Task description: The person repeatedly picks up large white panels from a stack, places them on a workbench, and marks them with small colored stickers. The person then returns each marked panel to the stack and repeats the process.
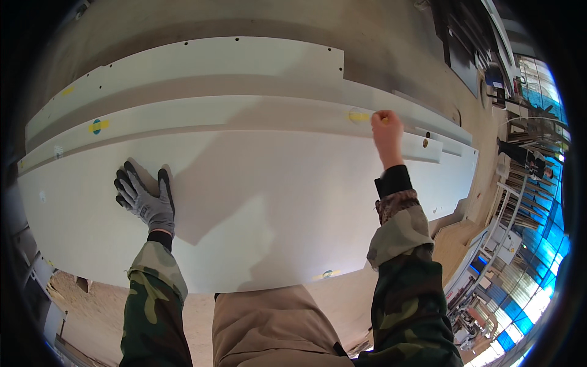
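Observation:
My left hand [147, 199], in a grey glove with black fingertips, lies spread flat on the nearest large white panel [293, 202]. My bare right hand [387, 125] is closed in a pinch above the long white panel [244, 113] just behind. A short strip of yellow tape [361, 116] on a clear round patch runs up to its fingers, and a bit of yellow shows between them. At the left of that same panel is a blue-green round sticker [96, 127] with yellow tape across it.
A notched white panel [263, 58] with small dark holes lies behind. Another round sticker [328, 274] is at the near edge. Dark stacked boards [455, 49] stand at far right; a person [531, 160] is beyond, near a metal rack [510, 208].

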`<state>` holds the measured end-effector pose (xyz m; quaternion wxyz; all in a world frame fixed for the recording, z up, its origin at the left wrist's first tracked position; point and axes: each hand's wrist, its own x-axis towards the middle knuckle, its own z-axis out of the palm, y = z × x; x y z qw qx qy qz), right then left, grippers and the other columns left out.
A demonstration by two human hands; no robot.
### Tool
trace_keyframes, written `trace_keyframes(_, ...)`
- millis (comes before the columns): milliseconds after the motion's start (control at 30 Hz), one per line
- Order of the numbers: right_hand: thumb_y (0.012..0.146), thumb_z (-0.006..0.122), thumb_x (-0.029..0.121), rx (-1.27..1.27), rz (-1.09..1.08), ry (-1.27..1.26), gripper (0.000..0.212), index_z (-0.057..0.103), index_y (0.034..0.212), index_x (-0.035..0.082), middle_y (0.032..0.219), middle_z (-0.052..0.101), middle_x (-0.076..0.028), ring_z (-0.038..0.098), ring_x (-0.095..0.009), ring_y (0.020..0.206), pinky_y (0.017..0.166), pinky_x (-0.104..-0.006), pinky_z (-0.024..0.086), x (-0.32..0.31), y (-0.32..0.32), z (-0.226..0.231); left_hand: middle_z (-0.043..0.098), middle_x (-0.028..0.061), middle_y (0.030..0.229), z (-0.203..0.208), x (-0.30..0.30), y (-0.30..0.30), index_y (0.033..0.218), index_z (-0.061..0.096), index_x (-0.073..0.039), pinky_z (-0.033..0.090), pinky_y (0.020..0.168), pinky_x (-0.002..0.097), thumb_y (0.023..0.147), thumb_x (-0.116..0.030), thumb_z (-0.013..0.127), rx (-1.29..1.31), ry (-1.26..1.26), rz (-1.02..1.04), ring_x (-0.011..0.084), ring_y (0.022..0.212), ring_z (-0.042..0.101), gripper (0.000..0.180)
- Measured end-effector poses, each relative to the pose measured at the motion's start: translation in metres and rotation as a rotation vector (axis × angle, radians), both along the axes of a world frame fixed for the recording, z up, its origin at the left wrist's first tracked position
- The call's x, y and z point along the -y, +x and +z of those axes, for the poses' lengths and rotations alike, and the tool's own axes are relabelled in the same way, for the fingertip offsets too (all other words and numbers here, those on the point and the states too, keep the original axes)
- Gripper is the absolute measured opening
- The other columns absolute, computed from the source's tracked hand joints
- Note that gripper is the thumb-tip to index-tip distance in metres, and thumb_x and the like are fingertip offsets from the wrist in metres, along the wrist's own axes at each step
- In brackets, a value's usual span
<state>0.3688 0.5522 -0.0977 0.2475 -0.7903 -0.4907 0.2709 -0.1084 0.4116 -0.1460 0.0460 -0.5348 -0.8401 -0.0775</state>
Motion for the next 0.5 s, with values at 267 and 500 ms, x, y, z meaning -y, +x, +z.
trace_keyframes(267, 0.077, 0.062, 0.018, 0.428, 0.352, -0.044, 0.015, 0.06, 0.08, 0.004, 0.083, 0.06, -0.014, 0.058, -0.033, 0.079, 0.072, -0.0397, 0.047, 0.003, -0.026, -0.034, 0.021, 0.0147, 0.147, -0.002, 0.004, 0.005, 0.143, 0.021, -0.015, 0.01, 0.108, 0.053, 0.079, -0.056, 0.054, 0.001, -0.048, 0.02, 0.0338, 0.135, 0.018, 0.083)
trace_keyframes(500, 0.079, 0.057, 0.015, 0.667, 0.414, 0.007, 0.012, 0.061, 0.083, 0.004, 0.083, 0.061, -0.015, 0.059, -0.035, 0.079, 0.07, -0.0419, 0.047, 0.011, -0.043, -0.051, 0.021, 0.0158, 0.146, 0.002, 0.007, -0.007, 0.143, 0.021, -0.014, 0.009, 0.109, 0.0528, 0.078, -0.056, 0.055, 0.01, -0.08, 0.017, 0.0338, 0.135, 0.017, 0.085)
